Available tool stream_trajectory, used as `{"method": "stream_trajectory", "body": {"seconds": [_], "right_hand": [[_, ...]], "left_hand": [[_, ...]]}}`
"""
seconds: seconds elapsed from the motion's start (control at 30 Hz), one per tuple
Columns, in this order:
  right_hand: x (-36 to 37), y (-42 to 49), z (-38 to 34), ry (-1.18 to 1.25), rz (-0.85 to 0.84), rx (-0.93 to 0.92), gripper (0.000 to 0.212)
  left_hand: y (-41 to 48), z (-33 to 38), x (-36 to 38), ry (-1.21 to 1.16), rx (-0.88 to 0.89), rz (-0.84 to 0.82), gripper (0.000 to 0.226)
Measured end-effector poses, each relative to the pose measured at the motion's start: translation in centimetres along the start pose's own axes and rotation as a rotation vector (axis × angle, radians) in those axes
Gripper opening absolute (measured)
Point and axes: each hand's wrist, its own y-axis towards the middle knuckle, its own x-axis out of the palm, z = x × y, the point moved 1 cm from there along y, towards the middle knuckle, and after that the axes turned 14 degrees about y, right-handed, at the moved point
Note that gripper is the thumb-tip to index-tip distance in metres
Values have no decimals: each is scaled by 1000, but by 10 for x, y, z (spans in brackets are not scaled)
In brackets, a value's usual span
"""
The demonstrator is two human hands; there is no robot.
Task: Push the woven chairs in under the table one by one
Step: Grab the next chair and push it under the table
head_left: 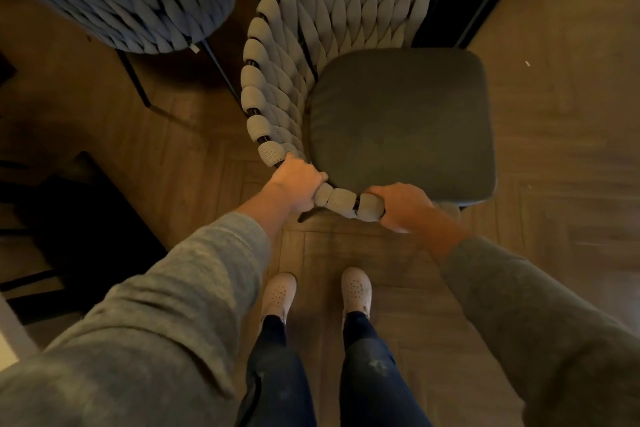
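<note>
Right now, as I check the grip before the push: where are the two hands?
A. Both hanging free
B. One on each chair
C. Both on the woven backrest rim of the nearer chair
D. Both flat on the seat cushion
C: the left hand and right hand both clasp the woven backrest rim of the nearer chair.

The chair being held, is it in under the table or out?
Out: the chair's whole seat cushion shows over bare floor.

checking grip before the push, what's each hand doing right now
Left hand: closed on the woven chair back rim.
Right hand: closed on the same rim.
</note>
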Motion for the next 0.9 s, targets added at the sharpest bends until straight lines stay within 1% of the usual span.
{"method": "stream_trajectory", "body": {"seconds": [0.17,0.33,0.4,0.5,0.57,0.63,0.67,0.73,0.8,0.87,0.9], "right_hand": [[1,-22,27,-22,-20,16,40],[12,-53,45,-75,-29,57,42],[22,-67,52,-130,-35,89,39],[37,-93,56,-291,-35,119,33],[53,-112,51,-323,-49,103,41],[76,-131,38,-277,-49,45,57],[88,-140,31,-239,-49,37,61],[111,-158,27,-186,-19,52,55],[125,-174,33,-185,28,65,40],[134,-192,47,-165,36,68,29],[139,-202,55,-150,30,63,26]], "left_hand": [[-3,40,-15,-42,-43,-32,21],[-22,83,-28,-65,-55,-51,28],[-31,104,-31,-69,-41,-49,29],[-46,137,-31,-94,-41,-28,28],[-58,161,-31,-116,-26,-24,26],[-69,188,-32,-128,-30,-3,24],[-76,201,-33,-140,-30,-1,23],[-87,225,-36,-167,-28,-2,23],[-97,247,-39,-206,-35,-8,20],[-106,268,-43,-245,-24,-28,18],[-111,281,-45,-264,-13,-46,18]]}}
